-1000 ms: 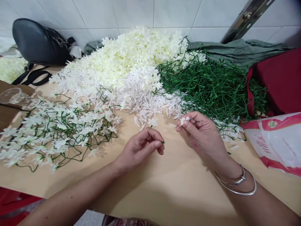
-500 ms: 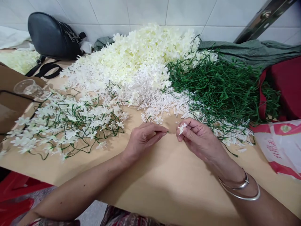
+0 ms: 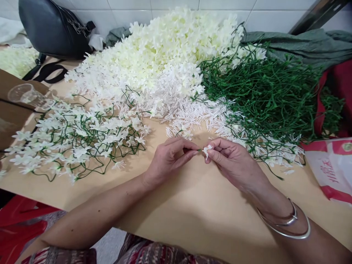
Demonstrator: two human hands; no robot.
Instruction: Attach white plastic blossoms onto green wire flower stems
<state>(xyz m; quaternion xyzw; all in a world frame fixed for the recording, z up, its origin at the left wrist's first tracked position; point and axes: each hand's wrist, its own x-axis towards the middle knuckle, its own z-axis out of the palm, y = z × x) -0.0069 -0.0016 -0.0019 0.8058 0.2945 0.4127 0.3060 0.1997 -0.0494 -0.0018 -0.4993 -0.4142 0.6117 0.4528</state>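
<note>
Your left hand (image 3: 172,157) pinches a thin green plastic stem (image 3: 200,150), tip at the small white fabric blossom (image 3: 207,150) your right hand (image 3: 233,161) grips.

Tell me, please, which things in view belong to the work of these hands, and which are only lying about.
Seemingly in the work:
- white flower head, right hand
- green stem, left hand
- heaped cream-white blossoms
- thin white stamens
- green stem pile
- stemmed white flowers

Apparently just lying about:
- black bag
- clear plastic cup
- red-and-white packet
- grey-green cloth

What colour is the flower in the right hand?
The flower is white; see head view.
</note>
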